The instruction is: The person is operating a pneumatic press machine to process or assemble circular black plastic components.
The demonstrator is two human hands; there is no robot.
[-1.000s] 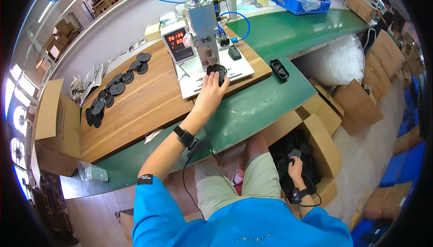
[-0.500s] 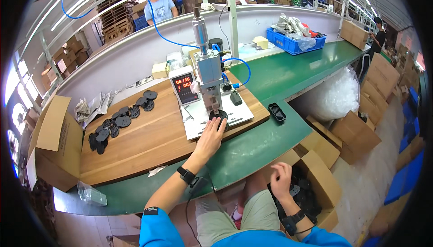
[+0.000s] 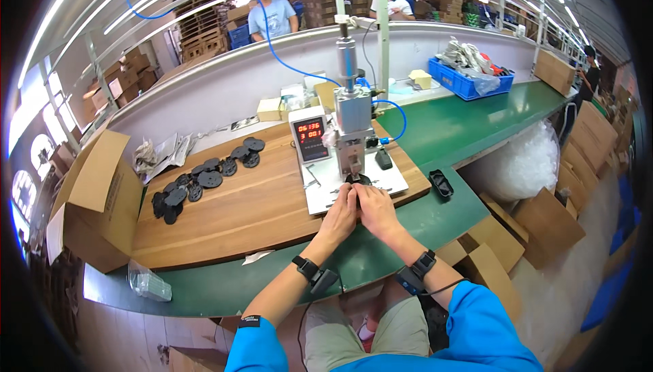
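Right now both my hands meet on the white base plate [image 3: 320,198] of the small pneumatic press [image 3: 352,124], which stands on the wooden surface [image 3: 258,212]. My left hand [image 3: 339,214] and my right hand [image 3: 376,210] lie side by side, touching, with the fingertips pushed up to a small black round part [image 3: 358,179] that sits directly under the press head. My fingers curl around that part from both sides, but they hide the contact, so I cannot tell whether either grip is truly closed on it or only steadying it.

Just beside the press column on its left stands a grey counter box [image 3: 309,140] with red digits. A blue air hose [image 3: 272,35] loops up from the press toward the overhead rail. Farther left on the wood lies a scattered group of black round parts [image 3: 201,180], well apart from my hands. An open cardboard box [image 3: 95,195] stands at the left end of the surface. On the green belt [image 3: 449,124] to my right lies another black piece [image 3: 442,183], and a blue crate [image 3: 469,76] sits farther back. Each of my wrists carries a black band.
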